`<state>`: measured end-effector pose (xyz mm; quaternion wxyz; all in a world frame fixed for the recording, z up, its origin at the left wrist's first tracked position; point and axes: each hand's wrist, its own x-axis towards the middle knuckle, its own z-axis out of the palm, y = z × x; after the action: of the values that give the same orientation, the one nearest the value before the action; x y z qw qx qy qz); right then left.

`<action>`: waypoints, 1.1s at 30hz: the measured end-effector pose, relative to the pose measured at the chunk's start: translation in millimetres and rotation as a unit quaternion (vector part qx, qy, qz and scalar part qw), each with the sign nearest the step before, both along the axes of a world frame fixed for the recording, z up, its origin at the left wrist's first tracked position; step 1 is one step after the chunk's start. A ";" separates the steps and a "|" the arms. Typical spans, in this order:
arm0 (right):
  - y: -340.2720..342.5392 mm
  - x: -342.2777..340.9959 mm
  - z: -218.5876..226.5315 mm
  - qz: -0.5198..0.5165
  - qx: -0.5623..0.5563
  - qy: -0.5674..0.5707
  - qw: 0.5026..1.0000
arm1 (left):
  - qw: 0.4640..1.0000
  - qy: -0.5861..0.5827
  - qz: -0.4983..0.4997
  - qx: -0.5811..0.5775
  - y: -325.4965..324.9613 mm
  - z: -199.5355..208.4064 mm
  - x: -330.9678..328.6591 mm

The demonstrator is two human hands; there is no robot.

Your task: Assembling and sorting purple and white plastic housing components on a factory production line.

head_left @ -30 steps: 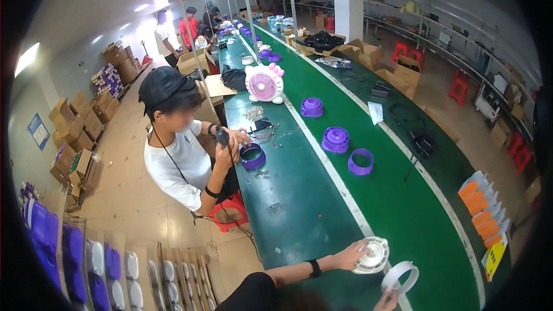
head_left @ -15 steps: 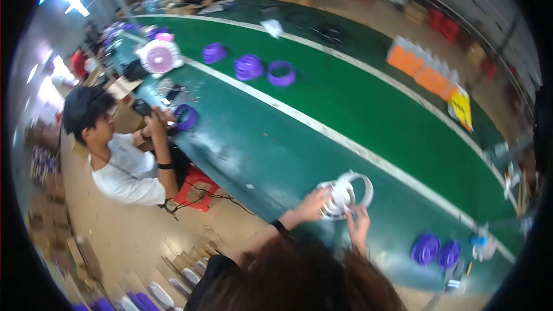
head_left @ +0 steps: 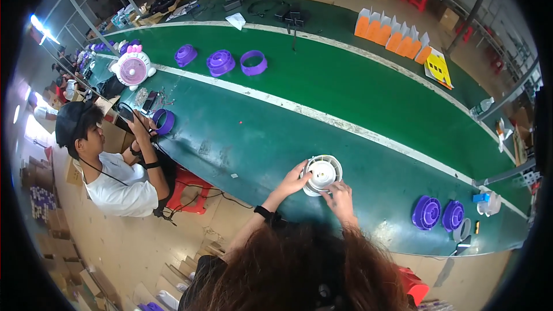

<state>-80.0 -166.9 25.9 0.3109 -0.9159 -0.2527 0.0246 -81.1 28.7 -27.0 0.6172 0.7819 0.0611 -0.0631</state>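
Note:
A white round plastic fan housing (head_left: 322, 175) is on the green table in front of me, with an open ring around its disc-like middle. My left hand (head_left: 294, 179) grips the housing at its left side, with the fingertips at the rim. At the lower right edge, my right hand (head_left: 340, 198) has its fingers bent and pinched on the white ring (head_left: 340, 167). Whether the ring is fully seated on the housing I cannot tell. Farther right on the table lie two purple round fan housings (head_left: 426, 213) and a grey ring (head_left: 462, 230).
Purple parts (head_left: 220, 63) stand in a row on the green belt (head_left: 322, 89). A co-worker (head_left: 118, 167) sits at the left, holding a dark part near a purple ring (head_left: 163, 121). A pink-and-white fan (head_left: 133, 69) stands beyond. Orange-and-white boxes (head_left: 391, 34) line the far side.
The white ring, earlier tilted up at the housing's right, now lies around its top. My right hand has followed it to the lower right rim. The whole view has shifted.

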 end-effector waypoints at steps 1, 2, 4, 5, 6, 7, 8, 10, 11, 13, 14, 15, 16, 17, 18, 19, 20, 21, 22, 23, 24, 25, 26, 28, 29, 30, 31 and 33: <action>-0.9 0.8 -1.9 -0.003 0.000 0.001 1.000 | 0.997 -0.029 0.005 0.068 -3.8 3.2 -1.6; -2.3 2.1 -3.5 0.001 -0.003 0.001 1.000 | 0.997 -0.029 0.002 0.068 -4.9 5.6 0.6; -0.7 1.8 -0.2 0.007 -0.005 0.003 1.000 | 0.999 -0.010 0.022 0.046 -4.8 5.0 -0.2; 0.0 1.3 1.2 0.013 -0.006 -0.030 0.999 | 0.999 -0.009 0.021 0.046 -4.1 4.4 -0.6; 1.2 1.3 3.5 0.019 -0.007 -0.064 0.998 | 0.999 -0.012 0.016 0.048 -2.8 3.8 -0.8; 1.5 1.4 3.2 0.018 -0.007 -0.062 0.998 | 0.999 -0.016 0.012 0.050 -2.0 3.2 -1.2; 1.6 1.6 2.7 0.014 -0.014 -0.053 0.998 | 0.999 -0.015 0.010 0.050 -1.7 2.4 -1.0; 2.4 2.7 3.5 0.010 -0.022 -0.043 0.999 | 0.992 -0.058 0.004 0.111 -1.1 -0.6 -0.1; 3.2 4.0 3.9 0.013 -0.019 -0.023 0.999 | 0.992 -0.058 0.004 0.111 -1.1 -2.0 0.4; 2.2 3.8 3.1 0.017 -0.018 -0.003 1.000 | 0.984 -0.069 0.010 0.164 -2.5 -2.3 1.6; -0.8 3.8 1.2 0.019 -0.031 0.009 0.999 | 0.984 -0.069 0.006 0.163 -5.1 8.1 4.0; -3.6 3.5 -0.7 0.021 -0.045 0.021 0.999 | 0.999 0.043 -0.001 0.032 -7.9 18.7 5.5; 1.8 0.6 8.7 0.024 -0.043 0.020 0.999 | 0.983 0.152 -0.001 -0.098 -5.6 26.4 6.1; 7.2 -6.0 19.3 -0.005 -0.087 -0.038 0.995 | 0.984 0.150 0.002 -0.097 -5.6 26.1 5.2; 12.1 -9.1 29.3 -0.033 -0.129 -0.097 0.986 | 0.980 0.146 0.010 -0.137 -7.1 27.3 3.5; 12.7 -9.1 31.7 -0.019 -0.127 -0.064 0.990 | 0.974 0.140 0.017 -0.176 -8.5 28.3 4.1; 15.0 -7.0 32.2 -0.014 -0.125 -0.068 0.990 | 0.971 0.144 0.000 -0.189 -11.4 28.9 5.4; 19.6 -5.5 32.9 0.003 -0.108 -0.074 0.991 | 0.971 0.139 -0.003 -0.195 -14.3 21.1 7.6; 21.2 -5.4 32.4 0.016 -0.089 -0.079 0.993 | 0.971 0.135 -0.009 -0.197 -21.5 17.3 10.1; 20.0 -1.5 21.7 0.038 -0.128 -0.077 0.988 | 0.969 0.114 -0.001 -0.220 -29.5 13.5 13.1; 20.4 1.3 10.1 0.041 -0.125 -0.079 0.988 | 0.961 0.112 0.012 -0.254 -37.9 11.6 17.7; 21.8 3.9 2.8 0.006 -0.173 -0.063 0.983 | 0.961 0.091 0.014 -0.259 -45.2 5.8 23.9; 20.4 5.9 -3.8 -0.030 -0.219 -0.047 0.974 | 0.962 0.069 0.015 -0.264 -51.7 0.3 30.3; 13.9 13.6 -8.9 -0.038 -0.226 -0.039 0.972 | 0.965 0.072 0.023 -0.252 -62.5 -4.2 42.7; 9.2 17.3 -10.1 -0.053 -0.228 -0.034 0.972 | 0.966 0.086 0.021 -0.243 -66.6 -4.4 47.7; 5.1 20.3 -10.7 -0.067 -0.229 -0.031 0.971 | 0.973 0.080 -0.004 -0.217 -68.6 -11.2 54.6; -2.5 23.4 -14.3 -0.065 -0.229 -0.033 0.971 | 0.973 0.086 -0.022 -0.212 -74.1 -8.4 59.6; -15.4 30.0 -17.3 -0.100 -0.227 -0.059 0.967 | 0.967 0.126 -0.067 -0.210 -77.1 8.7 64.7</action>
<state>-50.0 -182.2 8.6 0.0807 -0.9828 -0.1658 -0.0040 -16.5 -48.5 -18.2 0.7494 0.6228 0.0714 -0.2131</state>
